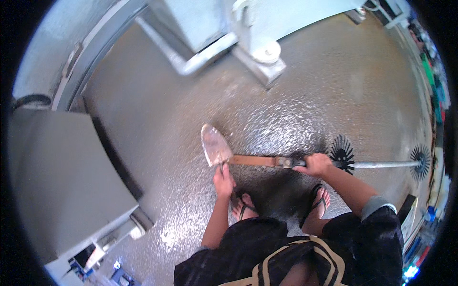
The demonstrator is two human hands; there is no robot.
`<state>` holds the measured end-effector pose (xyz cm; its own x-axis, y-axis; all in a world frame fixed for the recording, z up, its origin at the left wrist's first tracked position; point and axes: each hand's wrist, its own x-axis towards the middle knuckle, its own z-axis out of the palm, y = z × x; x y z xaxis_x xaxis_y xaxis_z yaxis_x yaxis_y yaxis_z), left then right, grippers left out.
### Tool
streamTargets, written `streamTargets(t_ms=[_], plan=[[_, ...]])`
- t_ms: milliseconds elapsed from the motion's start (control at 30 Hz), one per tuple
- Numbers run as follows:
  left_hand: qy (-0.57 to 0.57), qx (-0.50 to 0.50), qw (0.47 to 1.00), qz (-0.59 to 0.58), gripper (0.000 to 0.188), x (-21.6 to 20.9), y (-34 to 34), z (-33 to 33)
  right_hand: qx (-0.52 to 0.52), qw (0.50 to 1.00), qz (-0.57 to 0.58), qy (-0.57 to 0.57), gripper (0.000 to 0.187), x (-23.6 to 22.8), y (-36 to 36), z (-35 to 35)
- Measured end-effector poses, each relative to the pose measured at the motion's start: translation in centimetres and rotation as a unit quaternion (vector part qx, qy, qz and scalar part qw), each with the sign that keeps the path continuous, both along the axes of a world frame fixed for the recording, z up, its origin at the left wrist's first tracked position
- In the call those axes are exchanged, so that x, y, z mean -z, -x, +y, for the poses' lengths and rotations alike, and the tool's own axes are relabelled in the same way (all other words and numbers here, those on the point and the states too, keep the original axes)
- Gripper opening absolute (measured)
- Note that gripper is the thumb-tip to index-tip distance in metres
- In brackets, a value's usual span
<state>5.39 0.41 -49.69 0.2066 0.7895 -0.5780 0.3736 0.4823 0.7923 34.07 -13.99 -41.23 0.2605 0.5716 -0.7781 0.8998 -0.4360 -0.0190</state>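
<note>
My left hand (223, 182) is closed round the handle of a trowel, whose worn, rounded blade (214, 144) points away from me above the wet floor. In my right hand (317, 165) is the black grip of a long flat brown blade (255, 160), reaching left so that its end meets the trowel blade near the base. Whether it scrapes the trowel or only overlaps it, I cannot tell. Just right of my right hand are a spiky round black brush (341, 153), a pale rod (384, 164) and a second such brush (420, 162); any link to my grip is hidden.
Wet, shiny grey floor (291, 114) surrounds my sandalled feet (245, 209). A grey cabinet (62, 176) stands at the left. Ahead are a white box-like unit on a metal frame (183, 66) and a white round-topped object (266, 51). Assorted items line the right edge.
</note>
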Motion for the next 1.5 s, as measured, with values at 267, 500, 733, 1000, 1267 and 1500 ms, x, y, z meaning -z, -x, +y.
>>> streamTargets(t_ms=[267, 500, 733, 1000, 1267, 1500], plan=[[-0.017, -0.062, 0.998, 0.013, 0.028, -1.4, 2.8, -0.7, -0.057, 0.998, 0.022, -0.017, 0.064, -3.6, 0.5, 4.7], [-0.097, -0.024, 0.993, 0.058, 0.032, -2.1, 3.6, -1.5, -0.120, 0.989, -0.016, -0.081, 0.018, -2.0, 0.4, 7.3], [-0.172, -0.052, 0.979, 0.099, 0.038, -1.4, 6.2, -1.8, -0.182, 0.977, -0.005, -0.115, 0.018, -1.1, 2.4, 9.4], [-0.170, -0.049, 0.977, 0.122, 0.039, -1.4, 6.4, -1.0, -0.154, 0.983, 0.008, -0.101, 0.018, 0.0, 2.9, 9.1], [-0.150, -0.006, 0.979, 0.138, 0.048, -1.0, 5.7, -0.1, -0.100, 0.992, 0.027, -0.075, 0.020, -0.3, 2.6, 7.2], [-0.219, 0.022, 0.962, 0.164, 0.054, -3.0, 4.0, 0.2, -0.107, 0.981, 0.038, -0.161, 0.041, 0.5, 2.1, 5.1]])
